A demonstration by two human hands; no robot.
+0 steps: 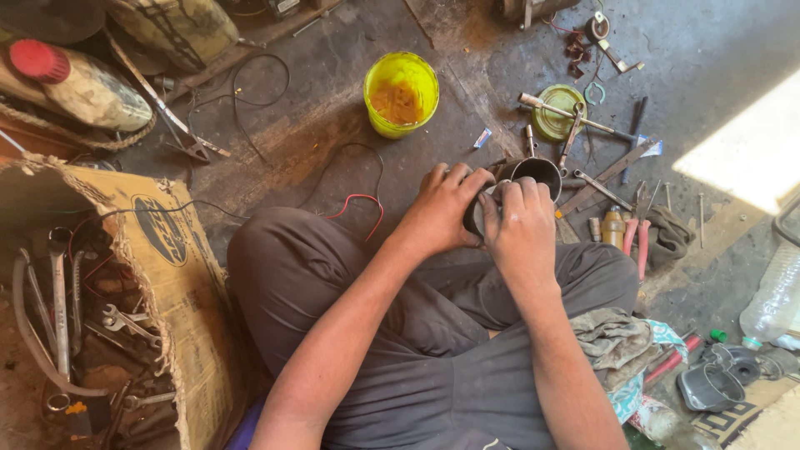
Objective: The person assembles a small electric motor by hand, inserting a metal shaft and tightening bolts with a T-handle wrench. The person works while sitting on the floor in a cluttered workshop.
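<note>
Handwork on a metal cylinder (533, 170), held low over the crossed legs, just above the dirty floor (333, 133). Gripped the cylinder from its side with the left hand (442, 208), fingers curled and pressed together around the dark wall. Covered its near end with the right hand (518, 218), fingers bent down over a pale part there; could not tell what this pale part was, because mostly hidden under the fingers. Looked, as a judgement only, like a step of fitting or pressing something on the end of the cylinder, not yet finished, as both hands were closed on it.

Would call, for any further move, for a firm hold by the left hand, so that the cylinder does not turn, and for even pressure from the right one, straight along the axis.

Kept both forearms stretched forward and close together, wrists a little bent down, elbows near the knees.

Saw around: a yellow tub (401, 93) with orange grease beyond the hands, well apart; pliers (637, 237) with pink handles near the right knee; a round tin lid (557, 112) among loose tools; a cardboard box (179, 275) with wrenches on the left.
</note>
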